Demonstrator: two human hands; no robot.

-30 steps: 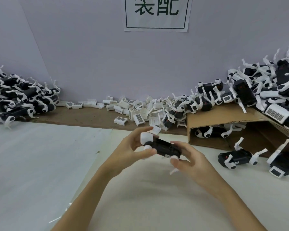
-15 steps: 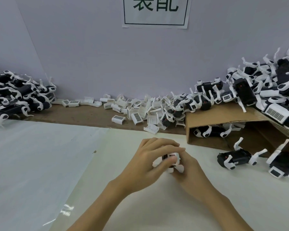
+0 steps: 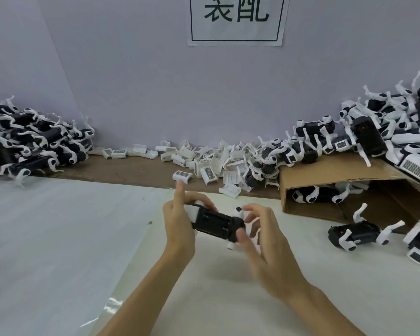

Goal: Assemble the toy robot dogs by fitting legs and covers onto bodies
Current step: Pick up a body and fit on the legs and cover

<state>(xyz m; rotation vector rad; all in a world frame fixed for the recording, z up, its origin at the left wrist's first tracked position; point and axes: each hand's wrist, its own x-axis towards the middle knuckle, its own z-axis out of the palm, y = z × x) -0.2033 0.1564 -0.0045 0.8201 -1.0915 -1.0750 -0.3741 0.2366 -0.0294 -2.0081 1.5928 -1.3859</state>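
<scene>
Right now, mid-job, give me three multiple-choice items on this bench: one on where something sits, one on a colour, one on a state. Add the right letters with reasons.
1. Where does the heap of loose white covers lie?
A. along the foot of the back wall
B. inside the cardboard box
C. in the person's lap

2. What colour is the toy dog body being held?
A. red
B. black
C. yellow

3. What is the state of that body's upward-facing compartment?
A. closed by a white cover
B. taped over
C. open, no cover on it

Answers:
1 A: the covers are strewn on the brown strip against the wall, left of the cardboard box.
2 B: the casing between the left hand and right hand is black, with white parts at its ends.
3 C: the dark recess shows bare.
</scene>
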